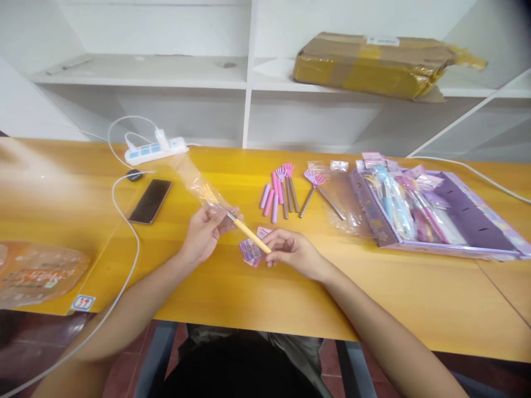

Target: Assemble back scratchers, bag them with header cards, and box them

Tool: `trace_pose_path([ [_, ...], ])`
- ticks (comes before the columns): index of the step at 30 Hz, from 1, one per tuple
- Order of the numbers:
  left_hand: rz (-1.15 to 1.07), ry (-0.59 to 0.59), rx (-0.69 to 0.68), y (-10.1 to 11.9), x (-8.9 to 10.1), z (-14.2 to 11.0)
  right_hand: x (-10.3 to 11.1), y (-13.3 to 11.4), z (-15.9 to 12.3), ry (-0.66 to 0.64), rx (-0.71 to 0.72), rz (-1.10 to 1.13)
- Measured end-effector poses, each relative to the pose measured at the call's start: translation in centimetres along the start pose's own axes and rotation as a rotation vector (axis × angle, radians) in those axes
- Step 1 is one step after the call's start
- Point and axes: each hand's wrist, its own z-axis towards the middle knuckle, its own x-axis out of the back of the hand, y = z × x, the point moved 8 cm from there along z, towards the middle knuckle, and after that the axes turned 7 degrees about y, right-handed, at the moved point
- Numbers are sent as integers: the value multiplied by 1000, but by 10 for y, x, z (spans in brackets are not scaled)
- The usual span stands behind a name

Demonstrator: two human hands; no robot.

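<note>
A yellow back scratcher (249, 234) with a short metal rod slants between my hands, its claw head inside a clear plastic bag (193, 179). My left hand (205, 232) is closed on the bag's mouth and the rod. With thumb and fingers my right hand (292, 253) pinches the handle's lower end. Below the handle, small printed purple and pink cards (250, 251) lie on the table. Beyond them are pink and purple claw heads on metal rods (290, 190) and several loose handles (271, 202).
A purple display box (464, 213) with bagged scratchers stands at right, beside empty clear bags (346, 207). At left lie a phone (150, 202), a power strip (157, 150), a white cable (135, 249) and an orange plastic package (43, 273). A taped carton (373, 63) rests on the shelf.
</note>
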Motion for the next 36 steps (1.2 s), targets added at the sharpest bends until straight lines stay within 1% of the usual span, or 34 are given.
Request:
trace_pose_path([
  [3,21,-76,77,-15,-9,-8,4,2,3,55,39,-63],
  [8,73,-205,179,-38,-23,-26,13,-3,4,190,225,-324],
  [10,109,-269,209,-48,-28,-33,11,-4,3,214,286,-427],
  [12,147,-321,210,-55,-30,-39,6,-6,1,237,355,-533],
  [15,216,-357,200,-61,-29,-40,-3,-11,-3,272,457,-703],
  [17,256,-368,202,-62,-28,-39,-8,-14,-5,274,491,-778],
  [19,276,-381,203,-59,-28,-37,-10,-16,-6,239,499,-797],
  [22,255,-385,208,-53,-28,-34,-11,-19,-10,117,548,-767],
  [24,230,-371,204,-48,-28,-32,-11,-23,-14,48,622,-793],
  [25,223,-363,200,-47,-27,-31,-11,-25,-17,35,670,-832],
  [29,213,-338,214,-44,-24,-28,-12,-32,-26,51,843,-969],
  [32,205,-330,226,-45,-23,-27,-16,-38,-30,47,930,-980],
  [34,222,-325,204,-45,-24,-26,-20,-42,-33,46,997,-980],
  [36,252,-329,168,-45,-26,-27,-23,-45,-35,59,1032,-947],
])
